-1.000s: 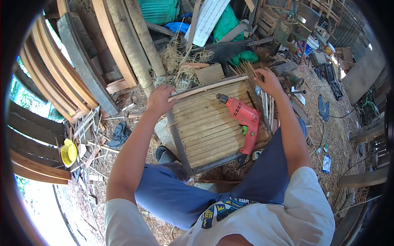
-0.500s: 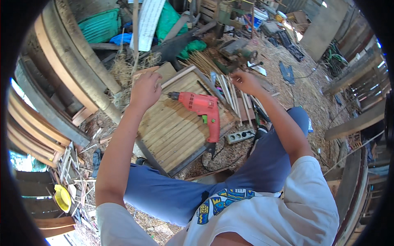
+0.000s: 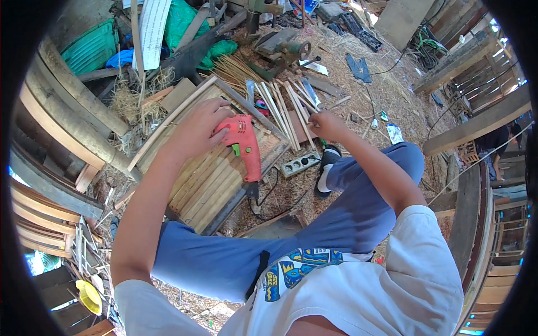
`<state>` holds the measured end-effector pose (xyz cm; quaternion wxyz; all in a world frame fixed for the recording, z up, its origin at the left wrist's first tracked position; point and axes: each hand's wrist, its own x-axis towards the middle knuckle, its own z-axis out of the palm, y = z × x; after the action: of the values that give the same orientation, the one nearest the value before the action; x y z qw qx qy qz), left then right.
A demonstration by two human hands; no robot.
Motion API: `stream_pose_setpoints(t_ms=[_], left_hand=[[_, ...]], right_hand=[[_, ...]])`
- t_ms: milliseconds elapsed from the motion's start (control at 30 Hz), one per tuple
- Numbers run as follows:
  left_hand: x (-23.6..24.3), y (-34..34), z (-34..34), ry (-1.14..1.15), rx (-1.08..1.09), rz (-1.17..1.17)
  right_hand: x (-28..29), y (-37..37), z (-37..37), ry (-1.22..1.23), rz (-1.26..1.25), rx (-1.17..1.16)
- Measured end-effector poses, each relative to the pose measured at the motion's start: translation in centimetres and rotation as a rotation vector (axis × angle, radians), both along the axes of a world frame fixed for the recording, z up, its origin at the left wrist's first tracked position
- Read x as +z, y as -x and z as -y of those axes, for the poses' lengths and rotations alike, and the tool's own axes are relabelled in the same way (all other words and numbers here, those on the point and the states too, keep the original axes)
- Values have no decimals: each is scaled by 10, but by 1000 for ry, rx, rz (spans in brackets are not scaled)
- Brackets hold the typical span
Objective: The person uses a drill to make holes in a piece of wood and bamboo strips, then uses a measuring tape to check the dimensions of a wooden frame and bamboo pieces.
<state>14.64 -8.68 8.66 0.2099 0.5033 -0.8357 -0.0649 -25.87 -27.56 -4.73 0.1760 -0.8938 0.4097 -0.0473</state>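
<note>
A red power drill with a green trigger lies over a framed panel of wooden slats, its handle toward me. My left hand is closed around the drill's front end, thumb against the body, and hides the chuck. To the right, my right hand has its fingers pinched together at the ends of several thin wooden strips. Whatever is between those fingertips is too small to make out.
A white power strip with a black plug lies near my foot. A black cord loops beside the panel. Behind stands a green metal vise. Curved timbers line the left; shavings cover the ground.
My left hand has moved from beside the drill's tip onto its front end. The drill has turned slightly. My right hand has come nearer to me along the strips. The view has shifted right.
</note>
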Motion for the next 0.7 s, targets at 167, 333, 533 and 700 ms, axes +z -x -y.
stream_pose_setpoints(t_ms=[167, 333, 533, 700], left_hand=[[0, 14, 9, -58, -90, 102], [-9, 29, 11, -117, -122, 113], [-26, 50, 18, -134, -165, 200], [-39, 64, 24, -130, -135, 251]], right_hand=[[-51, 46, -10, 18, -193, 52], [-68, 72, -24, 11, -265, 77], [-62, 73, -13, 79, -191, 8], [-92, 58, 14, 6, -307, -78]])
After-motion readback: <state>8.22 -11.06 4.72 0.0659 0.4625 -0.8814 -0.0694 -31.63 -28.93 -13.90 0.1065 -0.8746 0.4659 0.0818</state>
